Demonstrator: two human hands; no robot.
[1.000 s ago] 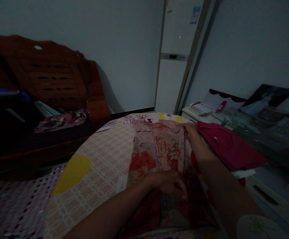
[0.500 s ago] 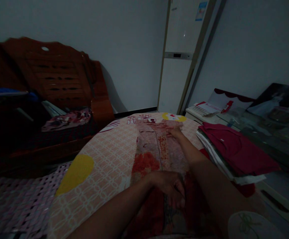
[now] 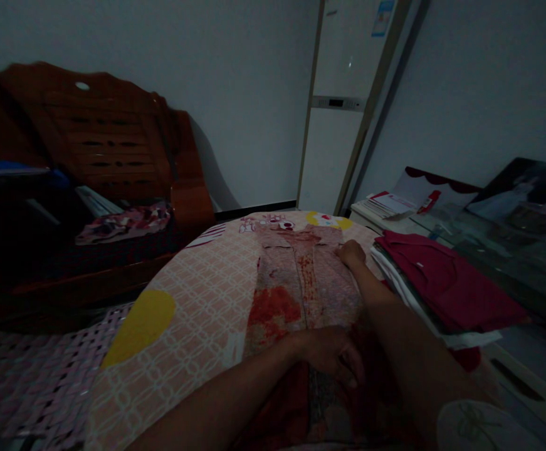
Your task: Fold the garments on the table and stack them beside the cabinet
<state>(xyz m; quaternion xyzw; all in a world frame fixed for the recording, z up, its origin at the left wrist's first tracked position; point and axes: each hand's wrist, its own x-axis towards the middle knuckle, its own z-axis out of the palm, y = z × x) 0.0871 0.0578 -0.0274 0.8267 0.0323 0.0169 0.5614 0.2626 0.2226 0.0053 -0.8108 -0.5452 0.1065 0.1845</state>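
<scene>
A greyish-pink shirt with red patches lies flat on the round table, its collar end away from me. My right hand is at the shirt's far right edge, just below the sleeve, with its fingers closed on the fabric. Nearer to me, my left hand is bent over the lower right part of the shirt, fingers curled and closed on the cloth. Its fingertips are dim and partly hidden. The shirt's near end is dark red and in shadow under my forearms.
A patterned tablecloth covers the table. To the right, a stack of folded clothes with a magenta top lies by a glass-topped cabinet. A wooden bench stands left, a tall air conditioner at the back, a woven seat near left.
My right hand has moved from the shirt's upper middle to its right edge, and its fingers have closed. The left hand has shifted slightly right across the shirt.
</scene>
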